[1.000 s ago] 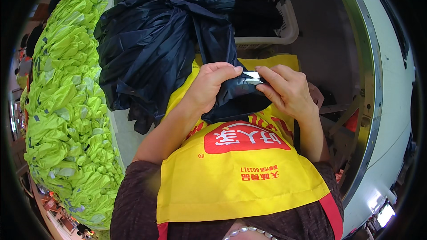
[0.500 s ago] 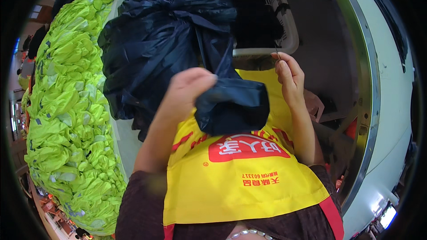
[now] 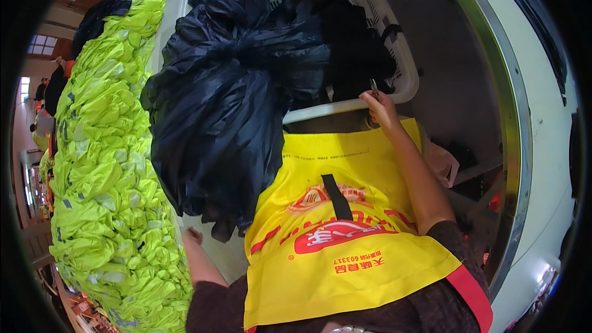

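Observation:
My right hand (image 3: 383, 111) is closed around a slim metal tool that looks like small scissors (image 3: 374, 88), beside the near rim of a white plastic basket (image 3: 404, 83). My left hand (image 3: 192, 236) is low at the left, between the bright green garments and the dark cloth; its fingers are too small and unclear to read. A big gathered bundle of dark navy cloth (image 3: 216, 123) lies in front of me, spreading toward the basket. On my yellow apron (image 3: 370, 271) rests a short black strip (image 3: 338, 197).
A tall heap of bright yellow-green garments (image 3: 105, 179) runs along the left. More dark cloth (image 3: 354, 43) fills the basket. A metal-edged rail (image 3: 518, 117) and a pale surface (image 3: 549, 166) curve along the right. Other people are at the far left.
My left hand has let go of the dark tubular cloth piece and moved down and left. That piece no longer shows over the apron, where a black strip now lies. The view has shifted.

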The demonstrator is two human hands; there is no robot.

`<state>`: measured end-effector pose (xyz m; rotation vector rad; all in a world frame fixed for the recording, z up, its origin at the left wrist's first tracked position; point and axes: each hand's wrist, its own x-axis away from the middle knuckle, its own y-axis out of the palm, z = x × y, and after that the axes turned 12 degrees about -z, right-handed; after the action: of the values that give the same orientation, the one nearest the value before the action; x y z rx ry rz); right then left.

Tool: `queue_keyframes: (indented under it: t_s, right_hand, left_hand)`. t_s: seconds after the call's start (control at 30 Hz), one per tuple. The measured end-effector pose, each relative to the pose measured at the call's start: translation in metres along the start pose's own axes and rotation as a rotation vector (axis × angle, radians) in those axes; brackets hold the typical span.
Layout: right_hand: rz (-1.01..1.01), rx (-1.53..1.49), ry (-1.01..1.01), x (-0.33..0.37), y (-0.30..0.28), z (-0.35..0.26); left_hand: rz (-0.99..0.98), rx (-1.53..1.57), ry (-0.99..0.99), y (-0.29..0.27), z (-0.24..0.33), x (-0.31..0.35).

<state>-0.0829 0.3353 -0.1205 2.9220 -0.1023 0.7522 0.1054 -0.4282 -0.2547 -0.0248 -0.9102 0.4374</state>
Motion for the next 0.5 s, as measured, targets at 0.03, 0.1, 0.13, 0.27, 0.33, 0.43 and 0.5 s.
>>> queue_keyframes:
  t_s: [0.03, 0.1, 0.13, 0.27, 0.33, 0.43, 0.5]
  right_hand:
    - [0.014, 0.131, -0.084, -0.024, -0.004, 0.003]
    - [0.042, 0.404, -0.243, -0.076, -0.014, 0.009]
    - [0.046, 0.52, -0.286, -0.095, -0.012, 0.003]
    - [0.16, 0.885, -0.475, -0.178, -0.009, -0.008]
    - [0.22, 0.986, -0.53, -0.199, -0.003, -0.007]
    - [0.215, 1.069, -0.517, -0.21, 0.003, -0.012]
    - [0.13, 1.123, -0.467, -0.209, 0.0, -0.016]
  left_hand:
    - [-0.137, -0.465, 0.104, 0.025, -0.023, 0.011]
    - [-0.197, -0.755, -0.013, 0.078, -0.051, 0.042]
    - [-0.198, -0.775, -0.107, 0.1, -0.06, 0.06]
    - [-0.279, -0.847, -0.235, 0.156, -0.065, 0.104]
    - [-0.32, -0.877, -0.258, 0.172, -0.069, 0.118]
    - [-0.357, -0.899, -0.277, 0.191, -0.075, 0.128]
    - [-0.358, -0.908, -0.269, 0.2, -0.074, 0.126]
